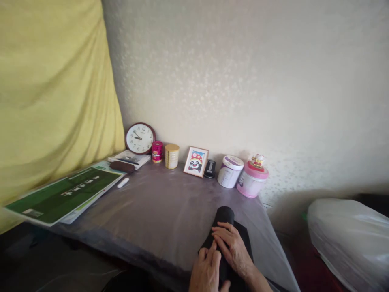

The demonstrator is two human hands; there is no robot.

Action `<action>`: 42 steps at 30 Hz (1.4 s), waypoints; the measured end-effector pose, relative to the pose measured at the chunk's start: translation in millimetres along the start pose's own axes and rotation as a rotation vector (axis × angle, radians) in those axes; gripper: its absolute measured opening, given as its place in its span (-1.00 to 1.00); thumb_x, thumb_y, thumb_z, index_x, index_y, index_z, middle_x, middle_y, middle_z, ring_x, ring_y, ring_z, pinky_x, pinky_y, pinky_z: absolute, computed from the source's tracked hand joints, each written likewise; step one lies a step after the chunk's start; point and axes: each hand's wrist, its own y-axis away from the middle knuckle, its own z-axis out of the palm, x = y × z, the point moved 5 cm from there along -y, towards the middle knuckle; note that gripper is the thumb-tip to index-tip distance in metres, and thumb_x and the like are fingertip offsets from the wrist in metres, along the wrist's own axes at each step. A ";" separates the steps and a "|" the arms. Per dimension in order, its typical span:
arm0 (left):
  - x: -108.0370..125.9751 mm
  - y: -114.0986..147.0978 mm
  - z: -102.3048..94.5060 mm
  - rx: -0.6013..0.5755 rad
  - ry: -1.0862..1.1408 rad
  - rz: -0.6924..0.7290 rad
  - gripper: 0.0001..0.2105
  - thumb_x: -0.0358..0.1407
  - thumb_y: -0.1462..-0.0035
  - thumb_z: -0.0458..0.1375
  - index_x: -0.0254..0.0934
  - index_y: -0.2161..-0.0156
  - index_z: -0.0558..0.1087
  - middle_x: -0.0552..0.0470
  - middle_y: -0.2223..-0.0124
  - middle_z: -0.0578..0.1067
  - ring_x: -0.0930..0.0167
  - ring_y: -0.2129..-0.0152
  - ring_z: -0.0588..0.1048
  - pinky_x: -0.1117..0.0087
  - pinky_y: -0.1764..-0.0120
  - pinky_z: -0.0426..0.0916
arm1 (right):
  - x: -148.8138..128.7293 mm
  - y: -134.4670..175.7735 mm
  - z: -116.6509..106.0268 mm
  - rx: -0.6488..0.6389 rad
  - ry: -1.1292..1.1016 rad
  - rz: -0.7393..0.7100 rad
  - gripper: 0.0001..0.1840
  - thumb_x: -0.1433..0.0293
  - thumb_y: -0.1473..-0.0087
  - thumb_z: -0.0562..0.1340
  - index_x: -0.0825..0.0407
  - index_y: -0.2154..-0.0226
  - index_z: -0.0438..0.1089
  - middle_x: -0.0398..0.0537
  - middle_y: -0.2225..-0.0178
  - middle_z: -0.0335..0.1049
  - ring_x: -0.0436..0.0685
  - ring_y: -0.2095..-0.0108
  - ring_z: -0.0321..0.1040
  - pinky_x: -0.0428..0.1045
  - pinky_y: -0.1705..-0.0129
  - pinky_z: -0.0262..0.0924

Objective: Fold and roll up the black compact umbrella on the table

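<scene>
Near the front right of the table (170, 219) lies a black, partly rolled piece of cloth or sheet (225, 214); its material is hard to make out. Its rounded end points toward the wall, and a flat black part spreads out on the right. My left hand (208, 267) grips the near left side of the roll, with bent fingers and the thumb toward the bottom edge. Over the top of the roll, my right hand (232, 249) curves its fingers around it. The fingertips of both hands meet or nearly meet there.
Along the wall stand a clock (140, 138), a pink can (157, 152), a yellow-lidded can (172, 156), a panda picture frame (196, 162), a black stapler-like object (210, 169) and two tubs (230, 172). Green booklets (67, 192) lie left. A plastic-covered bundle (349, 239) sits right.
</scene>
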 end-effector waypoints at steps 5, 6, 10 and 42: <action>-7.7 2.9 7.2 -0.018 -0.039 0.048 -0.40 -0.36 0.14 0.13 -0.31 -0.10 0.21 -0.13 -0.19 0.22 0.15 -0.04 0.26 0.14 -0.06 0.23 | 15.0 -19.5 5.9 -0.049 0.057 0.011 -0.67 0.33 -0.20 -0.01 -0.09 0.26 0.47 -0.12 0.17 0.48 0.13 -0.07 0.17 0.21 -0.20 -0.25; -9.4 3.2 9.4 -0.022 -0.040 0.063 -0.35 -0.36 0.13 0.12 -0.31 -0.15 0.15 -0.12 -0.22 0.17 0.14 -0.09 0.21 0.13 -0.09 0.20 | 19.0 -24.9 5.9 -0.050 0.060 0.026 -0.67 0.33 -0.20 -0.01 -0.10 0.29 0.47 -0.13 0.19 0.49 0.12 -0.06 0.19 0.20 -0.19 -0.25; -12.6 4.1 15.3 -0.081 -0.002 0.081 -0.24 -0.36 0.08 0.09 -0.24 -0.25 -0.08 -0.04 -0.28 -0.01 0.16 -0.19 0.03 0.15 -0.15 0.12 | 39.1 -44.8 3.7 -0.029 0.065 0.081 -0.64 0.37 -0.18 0.00 -0.11 0.37 0.49 -0.15 0.25 0.51 0.11 -0.04 0.21 0.18 -0.19 -0.25; 9.9 21.6 -11.5 -0.005 0.146 0.041 -0.24 -0.45 0.05 0.02 -0.20 -0.25 -0.20 -0.08 -0.32 -0.21 0.28 -0.22 -0.03 0.18 -0.16 0.07 | 81.2 50.9 -29.9 0.190 -0.416 0.751 -0.58 0.19 0.02 0.16 0.09 0.14 0.30 -0.15 0.51 0.43 0.06 0.49 0.37 -0.08 0.51 0.22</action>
